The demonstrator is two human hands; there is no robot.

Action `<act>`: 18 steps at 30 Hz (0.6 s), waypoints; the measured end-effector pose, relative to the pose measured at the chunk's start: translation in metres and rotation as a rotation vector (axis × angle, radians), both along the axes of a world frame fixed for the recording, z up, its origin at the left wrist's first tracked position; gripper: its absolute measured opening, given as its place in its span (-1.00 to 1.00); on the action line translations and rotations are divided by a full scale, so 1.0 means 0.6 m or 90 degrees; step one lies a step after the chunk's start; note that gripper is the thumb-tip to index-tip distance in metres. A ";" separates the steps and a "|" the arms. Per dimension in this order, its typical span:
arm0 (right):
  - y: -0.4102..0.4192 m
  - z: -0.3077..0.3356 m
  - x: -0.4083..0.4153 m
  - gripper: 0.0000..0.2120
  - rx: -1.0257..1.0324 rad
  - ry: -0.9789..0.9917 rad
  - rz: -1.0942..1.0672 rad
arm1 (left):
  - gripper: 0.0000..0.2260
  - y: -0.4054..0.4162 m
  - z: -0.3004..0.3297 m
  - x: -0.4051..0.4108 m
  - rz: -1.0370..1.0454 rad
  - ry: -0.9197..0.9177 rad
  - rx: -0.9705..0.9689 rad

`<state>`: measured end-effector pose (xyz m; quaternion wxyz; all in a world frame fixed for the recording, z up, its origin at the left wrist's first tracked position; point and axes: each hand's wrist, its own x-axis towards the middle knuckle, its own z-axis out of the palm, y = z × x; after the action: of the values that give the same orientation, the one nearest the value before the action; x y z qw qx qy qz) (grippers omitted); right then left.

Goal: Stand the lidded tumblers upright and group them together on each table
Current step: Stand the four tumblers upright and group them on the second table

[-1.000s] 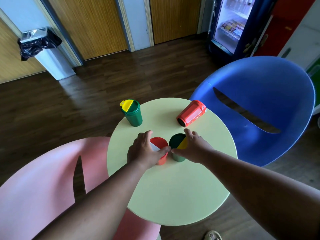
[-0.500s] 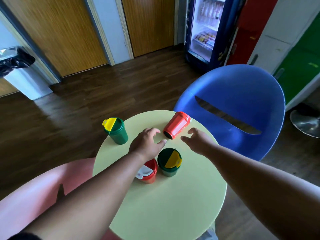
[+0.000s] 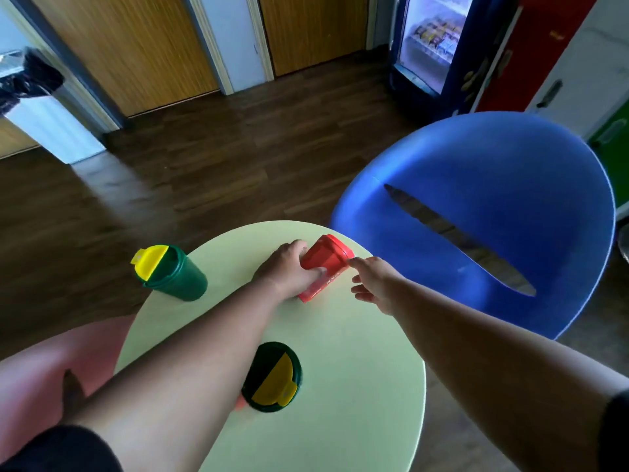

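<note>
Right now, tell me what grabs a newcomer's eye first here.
The red tumbler lying tipped near the far edge of the round pale-green table, with the left hand in a grip round it and the right hand reaching in beside it. Next, the big blue chair on the right behind the table.

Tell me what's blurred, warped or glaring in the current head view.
Head view: wide-angle warp bends the door frames and bulges the blue chair; motion blur softens the left hand gripping the tilted red tumbler and the right hand beside it; the lit drinks fridge glares white; soft daylight sheen lies on the floor.
</note>
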<state>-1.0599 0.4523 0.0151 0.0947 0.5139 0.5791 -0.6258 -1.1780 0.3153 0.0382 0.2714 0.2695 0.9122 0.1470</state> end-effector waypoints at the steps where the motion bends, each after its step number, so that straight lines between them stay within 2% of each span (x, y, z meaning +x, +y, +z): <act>1: 0.003 -0.007 -0.005 -0.71 -0.027 0.003 -0.014 | -0.33 0.010 -0.007 -0.004 0.004 -0.004 -0.003; 5: 0.011 -0.023 -0.029 -0.71 -0.133 0.017 -0.069 | -0.06 0.035 -0.020 -0.014 0.038 -0.102 -0.004; 10: 0.012 -0.027 -0.053 -0.63 -0.176 0.025 -0.096 | -0.32 0.031 -0.048 -0.025 0.067 -0.128 0.022; 18: -0.007 0.000 -0.066 -0.72 -0.154 0.067 -0.096 | -0.27 0.005 -0.031 -0.023 0.080 -0.136 0.063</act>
<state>-1.0998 0.4484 0.0150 0.0784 0.5073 0.4632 -0.7225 -1.1919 0.3184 0.0198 0.3437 0.2074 0.8849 0.2363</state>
